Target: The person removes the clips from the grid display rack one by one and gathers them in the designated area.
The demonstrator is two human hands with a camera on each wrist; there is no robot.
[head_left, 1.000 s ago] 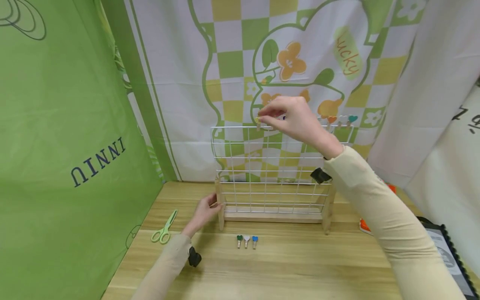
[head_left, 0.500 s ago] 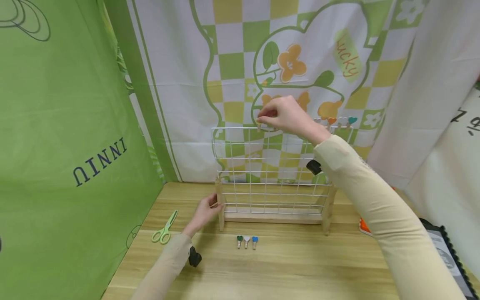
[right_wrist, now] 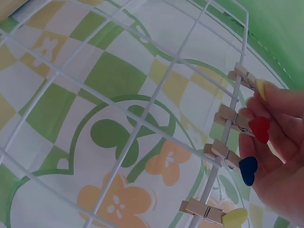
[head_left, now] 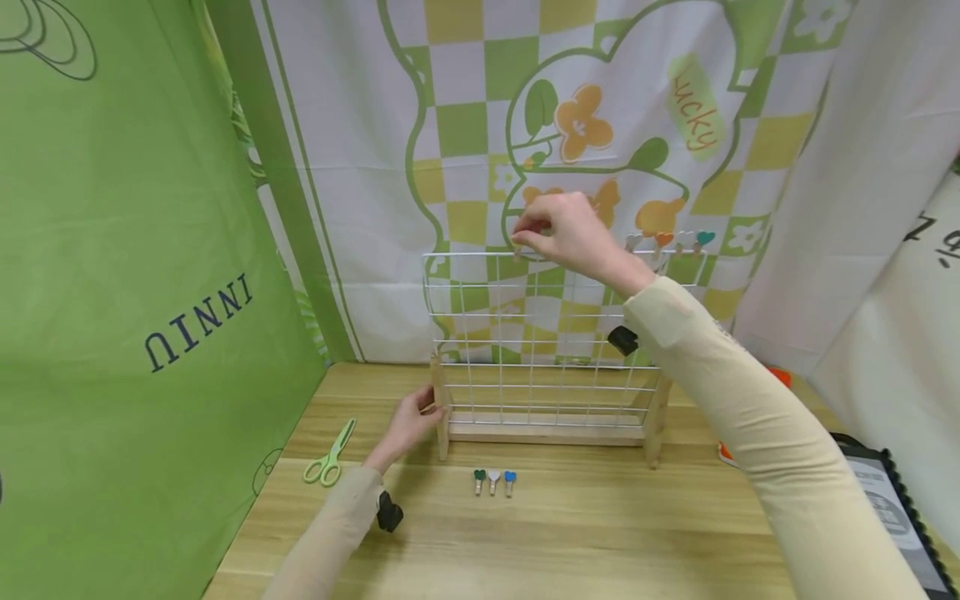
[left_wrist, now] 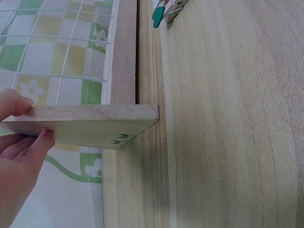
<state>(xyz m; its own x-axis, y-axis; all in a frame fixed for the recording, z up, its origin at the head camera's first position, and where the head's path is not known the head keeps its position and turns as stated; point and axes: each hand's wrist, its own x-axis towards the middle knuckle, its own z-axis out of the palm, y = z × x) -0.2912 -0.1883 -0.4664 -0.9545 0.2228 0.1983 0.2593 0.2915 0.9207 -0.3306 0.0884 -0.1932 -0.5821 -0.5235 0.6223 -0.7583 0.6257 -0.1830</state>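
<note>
My right hand [head_left: 573,237] pinches the yellow heart end of a small wooden clothespin [right_wrist: 244,76] on the top rail of a white wire grid rack [head_left: 532,340]. Beside those fingers, clothespins with a red heart [right_wrist: 260,129], a dark blue heart [right_wrist: 248,171] and another yellow heart [right_wrist: 235,218] clip the same rail. Low on the rack's left side, my left hand [head_left: 408,427] grips the wooden side post [left_wrist: 90,118], thumb on one face and fingers on the other. In the head view, the right hand hides part of the clothespin row.
Green, white and blue heart clothespins [head_left: 493,482] lie on the table before the rack. Green scissors [head_left: 330,457] lie at the left. More clothespins [head_left: 663,242] line the rail's right end. An orange object [head_left: 782,377] and a black-edged printed item [head_left: 888,496] are at the right.
The right hand and forearm have shifted slightly left along the top rail, uncovering a pale heart clothespin. The left hand keeps its hold on the post.
</note>
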